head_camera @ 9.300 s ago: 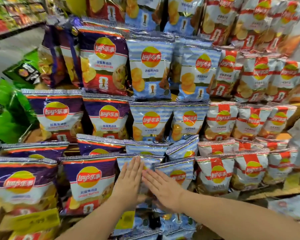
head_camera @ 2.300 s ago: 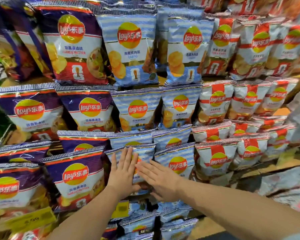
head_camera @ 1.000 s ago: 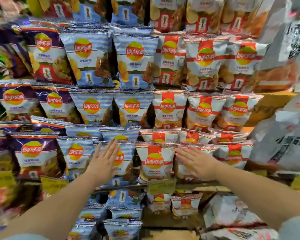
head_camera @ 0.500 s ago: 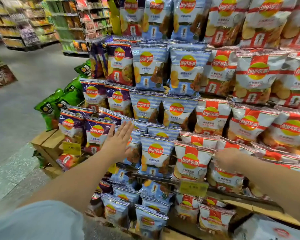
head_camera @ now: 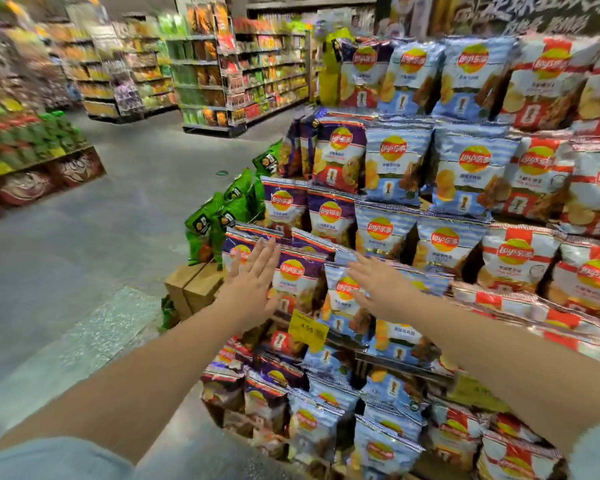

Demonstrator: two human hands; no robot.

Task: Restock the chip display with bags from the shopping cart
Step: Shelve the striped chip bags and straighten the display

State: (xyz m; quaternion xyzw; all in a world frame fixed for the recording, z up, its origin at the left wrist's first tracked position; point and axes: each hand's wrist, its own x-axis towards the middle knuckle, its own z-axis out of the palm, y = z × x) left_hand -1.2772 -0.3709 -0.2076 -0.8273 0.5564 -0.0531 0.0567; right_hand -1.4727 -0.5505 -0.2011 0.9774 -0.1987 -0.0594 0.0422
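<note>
Both hands' fingers [head_camera: 269, 252] lie straight and spread, holding nothing, against light, crinkly, crushable chip bags [head_camera: 297, 284], best pinched by the crimped top seam just above them.

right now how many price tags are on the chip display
2: one yellow price tag below the hands, and a blurred second tag on the shelf edge under the right arm. Others may be hidden.

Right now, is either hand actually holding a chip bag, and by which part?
Nothing is held. The left hand lies flat by a purple bag; the right hand by a blue bag.
</note>
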